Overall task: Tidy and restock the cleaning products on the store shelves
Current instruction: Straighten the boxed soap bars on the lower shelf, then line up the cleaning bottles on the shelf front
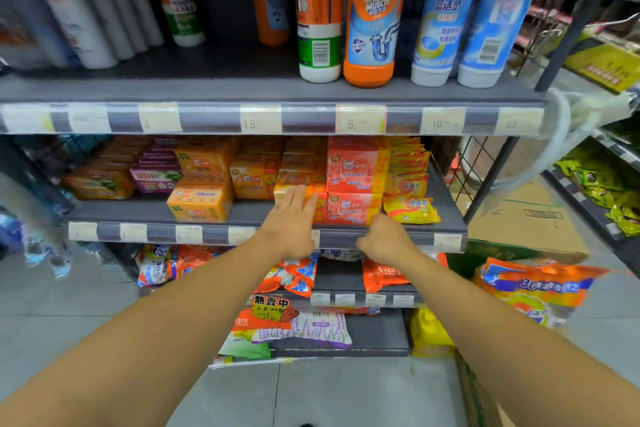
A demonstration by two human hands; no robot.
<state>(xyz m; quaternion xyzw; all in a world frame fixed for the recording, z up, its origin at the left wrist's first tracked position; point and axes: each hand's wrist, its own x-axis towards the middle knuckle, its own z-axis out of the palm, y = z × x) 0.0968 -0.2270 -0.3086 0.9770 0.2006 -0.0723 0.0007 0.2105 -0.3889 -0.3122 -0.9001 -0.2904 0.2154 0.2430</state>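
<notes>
Facing up the soap row on the middle shelf [446, 215] was judged to be the step in hand. Left hand [294, 218] was extended, fingers straight and slightly apart, tips resting on the front of the orange soap stack [301, 166]. The stack lay at 12 o'clock from those fingers, in contact, with the long axis of each pack running 9 to 3 along the shelf front. Right hand [386, 239] sat at the shelf lip over the price rail [162, 234], fingers curled under. The pink soap boxes [353, 206] stood just beyond its knuckles at about 11 o'clock, and the yellow sachets [410, 210] at about 1 o'clock. The left hand was clearly the nearer to the orange stack, so a push toward 12 would likely seat it. Could not tell whether the right fingers clamped the rail, pinched a box edge or held nothing, since the tips were hidden behind the hand. The lower front of the orange stack was covered by the left hand; row depth was lost under the upper shelf; price figures were mostly unreadable; the 9 o'clock margin was blurred
</notes>
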